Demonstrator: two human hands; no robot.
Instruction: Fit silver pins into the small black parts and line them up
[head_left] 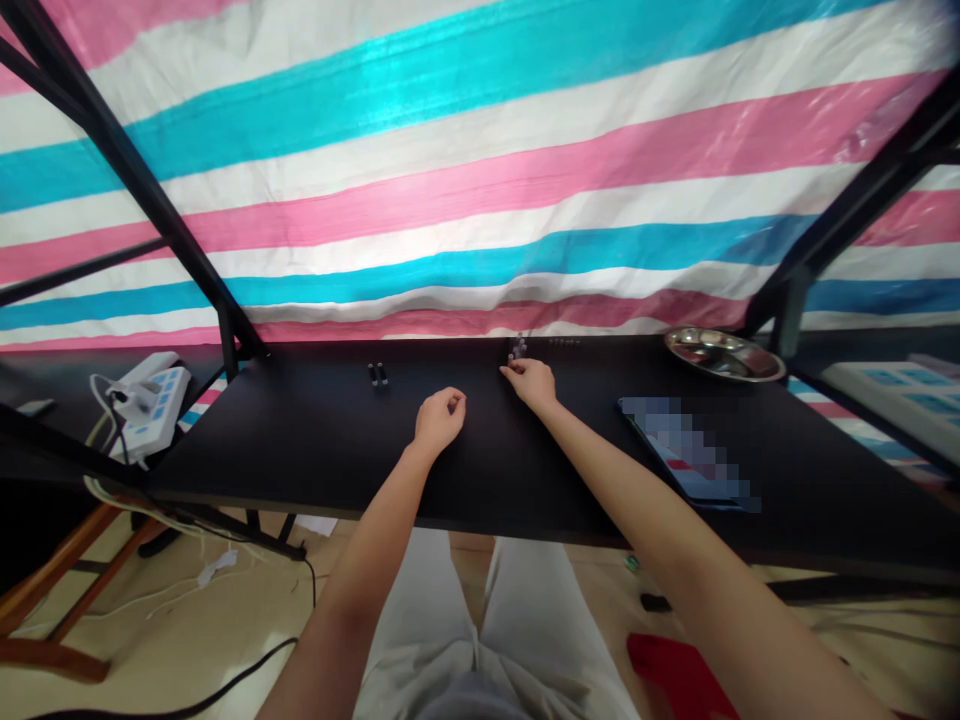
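One long black tabletop (495, 480), two bare hands (left hand (440, 422), right hand (532, 384)) over it, two small dark cylinders with pale ends (382, 374) on it.
Also on the tabletop: one round shiny metal dish (697, 350), one flat dark rectangular slab (679, 450), one cluster of small greyish pieces (519, 347) and one row of tiny pale pieces (564, 343), both too small to count; left of it, at least one white power strip with blue sockets (161, 408); behind it, one striped plastic sheet (450, 200).
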